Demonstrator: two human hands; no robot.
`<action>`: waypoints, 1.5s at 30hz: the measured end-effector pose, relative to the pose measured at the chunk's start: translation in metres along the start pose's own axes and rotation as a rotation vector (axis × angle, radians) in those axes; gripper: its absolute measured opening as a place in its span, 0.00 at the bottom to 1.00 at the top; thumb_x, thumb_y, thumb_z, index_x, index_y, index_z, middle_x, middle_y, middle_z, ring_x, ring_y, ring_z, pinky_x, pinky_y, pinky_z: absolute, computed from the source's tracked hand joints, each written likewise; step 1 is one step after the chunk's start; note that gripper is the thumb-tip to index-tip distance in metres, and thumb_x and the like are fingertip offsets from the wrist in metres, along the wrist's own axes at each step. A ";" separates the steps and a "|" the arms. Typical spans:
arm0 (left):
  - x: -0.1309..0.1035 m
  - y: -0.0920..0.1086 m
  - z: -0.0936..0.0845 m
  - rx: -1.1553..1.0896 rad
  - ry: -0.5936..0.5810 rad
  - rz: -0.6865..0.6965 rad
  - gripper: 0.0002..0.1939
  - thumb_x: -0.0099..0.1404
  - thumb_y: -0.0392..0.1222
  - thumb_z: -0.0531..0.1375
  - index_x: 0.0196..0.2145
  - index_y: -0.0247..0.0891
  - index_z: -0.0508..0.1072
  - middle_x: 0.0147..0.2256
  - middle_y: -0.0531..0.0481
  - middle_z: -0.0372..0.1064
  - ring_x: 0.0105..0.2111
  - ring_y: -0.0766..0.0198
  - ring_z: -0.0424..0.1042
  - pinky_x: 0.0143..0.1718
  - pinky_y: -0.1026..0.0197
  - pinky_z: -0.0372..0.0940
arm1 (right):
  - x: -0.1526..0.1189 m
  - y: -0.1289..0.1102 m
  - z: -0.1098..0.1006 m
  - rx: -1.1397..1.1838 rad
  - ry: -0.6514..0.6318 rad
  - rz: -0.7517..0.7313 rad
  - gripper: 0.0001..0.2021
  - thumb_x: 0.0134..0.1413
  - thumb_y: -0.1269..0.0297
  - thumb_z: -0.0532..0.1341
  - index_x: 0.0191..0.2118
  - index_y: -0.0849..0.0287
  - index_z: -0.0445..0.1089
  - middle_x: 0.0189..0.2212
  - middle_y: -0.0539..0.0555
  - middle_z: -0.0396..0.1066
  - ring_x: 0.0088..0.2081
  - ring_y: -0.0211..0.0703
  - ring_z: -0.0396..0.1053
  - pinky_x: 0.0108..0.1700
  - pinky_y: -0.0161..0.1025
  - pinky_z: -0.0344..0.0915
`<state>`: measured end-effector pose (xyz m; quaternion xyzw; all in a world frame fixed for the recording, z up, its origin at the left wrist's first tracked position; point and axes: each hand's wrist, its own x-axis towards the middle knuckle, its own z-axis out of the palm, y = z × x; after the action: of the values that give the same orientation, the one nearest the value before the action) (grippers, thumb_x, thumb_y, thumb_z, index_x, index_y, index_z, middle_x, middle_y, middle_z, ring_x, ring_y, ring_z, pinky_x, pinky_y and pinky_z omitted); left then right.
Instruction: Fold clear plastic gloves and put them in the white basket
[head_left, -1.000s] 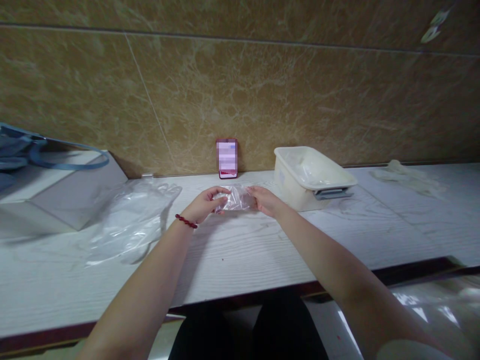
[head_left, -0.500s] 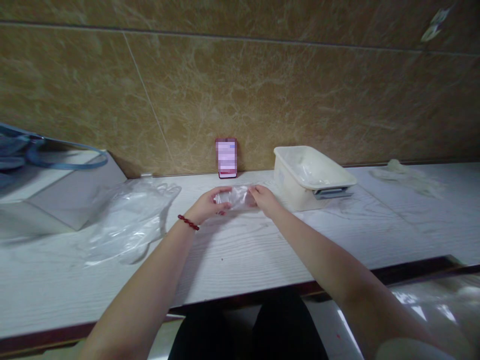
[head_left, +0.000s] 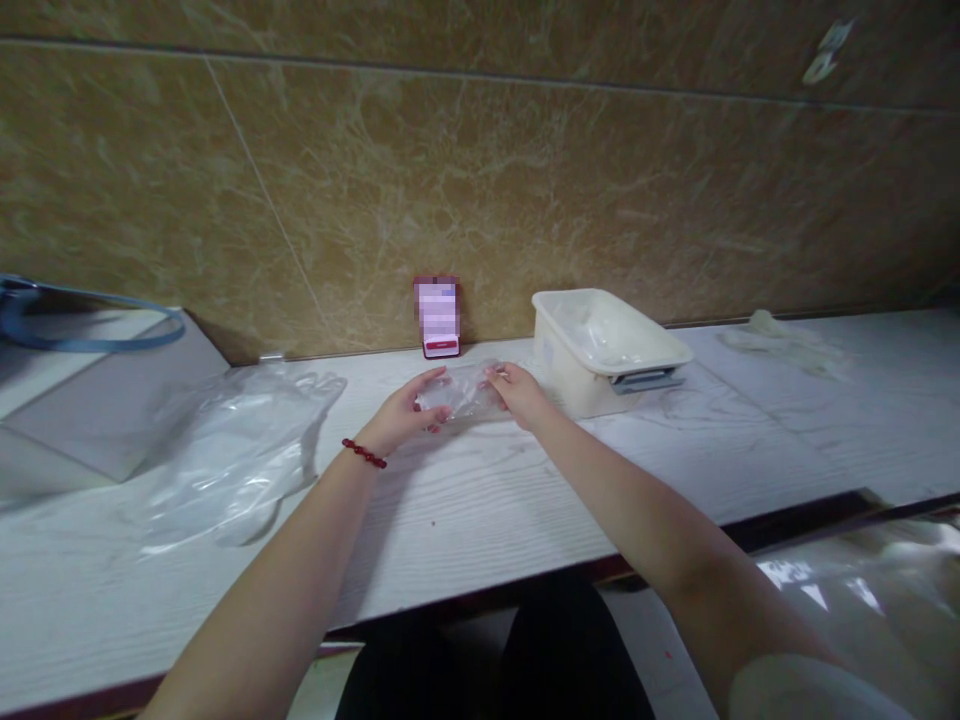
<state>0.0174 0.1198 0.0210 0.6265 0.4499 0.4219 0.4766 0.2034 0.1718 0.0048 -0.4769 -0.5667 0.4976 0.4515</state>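
A small clear plastic bag (head_left: 466,390), crinkled and see-through, is held between both hands just over the white tabletop (head_left: 480,500). My left hand (head_left: 409,412), with a red bead bracelet at the wrist, curls round its left end, thumb in front. My right hand (head_left: 519,393) pinches the right end between thumb and fingers. Something pale fills the bag's left part, but I cannot make out what it is. Behind the bag, a phone (head_left: 440,318) with a lit screen leans upright against the wall.
A cream plastic bin (head_left: 574,365) with a grey handle stands right of my hands. Clear plastic bags (head_left: 232,450) lie left, beside a white box (head_left: 105,410) with a blue strap (head_left: 150,340) on top. A pale crumpled glove-like thing (head_left: 780,340) lies far right.
My right hand's fingers have shifted their pinch on the bag's right end, and the bag looks a little more spread. The whole view has swung slightly to the right.
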 end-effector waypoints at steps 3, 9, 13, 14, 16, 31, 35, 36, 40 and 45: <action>0.001 -0.004 -0.001 -0.118 -0.017 -0.051 0.39 0.49 0.37 0.62 0.57 0.45 0.50 0.47 0.44 0.59 0.23 0.76 0.63 0.26 0.65 0.65 | 0.000 -0.004 -0.004 -0.024 0.047 -0.072 0.09 0.50 0.58 0.53 0.30 0.58 0.59 0.25 0.47 0.68 0.13 0.26 0.55 0.12 0.25 0.51; 0.006 -0.014 -0.004 -0.328 0.045 -0.136 0.43 0.47 0.32 0.63 0.57 0.52 0.47 0.45 0.46 0.58 0.29 0.73 0.65 0.35 0.63 0.65 | -0.003 -0.011 -0.011 -0.147 0.098 -0.168 0.11 0.48 0.53 0.52 0.31 0.56 0.58 0.22 0.45 0.66 0.13 0.27 0.56 0.12 0.26 0.53; 0.009 -0.018 -0.006 -0.445 0.017 -0.123 0.42 0.48 0.32 0.63 0.56 0.51 0.48 0.39 0.52 0.62 0.30 0.74 0.66 0.37 0.64 0.65 | -0.014 -0.025 -0.014 -0.270 0.095 -0.272 0.13 0.48 0.51 0.52 0.33 0.56 0.60 0.20 0.45 0.65 0.13 0.29 0.57 0.14 0.28 0.55; 0.009 -0.019 -0.007 -0.473 0.006 -0.110 0.41 0.49 0.32 0.63 0.56 0.51 0.48 0.37 0.53 0.63 0.30 0.74 0.67 0.37 0.64 0.65 | -0.017 -0.031 -0.016 -0.293 0.099 -0.309 0.13 0.48 0.51 0.52 0.33 0.56 0.61 0.19 0.45 0.65 0.14 0.30 0.58 0.15 0.28 0.55; 0.010 -0.021 -0.009 -0.510 -0.021 -0.096 0.40 0.50 0.33 0.62 0.56 0.50 0.49 0.38 0.53 0.65 0.29 0.74 0.68 0.37 0.64 0.65 | -0.022 -0.046 -0.022 -0.325 0.117 -0.380 0.14 0.49 0.51 0.52 0.33 0.56 0.62 0.20 0.46 0.65 0.15 0.30 0.59 0.16 0.28 0.56; 0.010 -0.020 -0.009 -0.478 -0.056 -0.181 0.24 0.52 0.35 0.61 0.47 0.37 0.61 0.40 0.45 0.68 0.30 0.70 0.69 0.39 0.62 0.61 | 0.019 -0.217 -0.198 -1.256 -0.038 -0.378 0.12 0.49 0.59 0.56 0.35 0.63 0.69 0.26 0.51 0.68 0.28 0.36 0.64 0.33 0.35 0.58; 0.009 -0.017 -0.009 -0.444 -0.046 -0.196 0.24 0.51 0.35 0.62 0.47 0.36 0.61 0.40 0.44 0.68 0.30 0.70 0.68 0.39 0.62 0.60 | 0.045 -0.214 -0.197 -1.375 -0.260 -0.249 0.12 0.48 0.61 0.57 0.37 0.62 0.70 0.33 0.53 0.70 0.35 0.39 0.65 0.38 0.37 0.57; 0.009 -0.017 -0.009 -0.435 -0.049 -0.197 0.25 0.52 0.36 0.62 0.47 0.37 0.61 0.40 0.45 0.68 0.30 0.70 0.68 0.39 0.62 0.60 | 0.051 -0.209 -0.193 -1.365 -0.317 -0.219 0.11 0.47 0.61 0.58 0.36 0.61 0.70 0.33 0.53 0.71 0.35 0.38 0.65 0.38 0.36 0.57; 0.010 -0.020 -0.010 -0.404 -0.065 -0.195 0.25 0.52 0.38 0.61 0.48 0.37 0.60 0.41 0.45 0.68 0.31 0.70 0.68 0.39 0.63 0.60 | 0.069 -0.183 -0.182 -1.264 -0.448 -0.077 0.10 0.43 0.62 0.61 0.33 0.61 0.71 0.29 0.51 0.71 0.30 0.35 0.65 0.34 0.33 0.57; 0.013 -0.023 -0.010 -0.419 -0.070 -0.200 0.24 0.52 0.39 0.62 0.47 0.36 0.61 0.41 0.44 0.68 0.31 0.69 0.69 0.39 0.63 0.61 | 0.092 -0.150 -0.177 -1.303 -0.555 -0.054 0.11 0.41 0.61 0.61 0.33 0.60 0.72 0.27 0.51 0.71 0.28 0.36 0.65 0.31 0.32 0.57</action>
<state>0.0068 0.1379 0.0021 0.4804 0.3954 0.4347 0.6511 0.3518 0.2794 0.1751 -0.4912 -0.8550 0.1489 -0.0748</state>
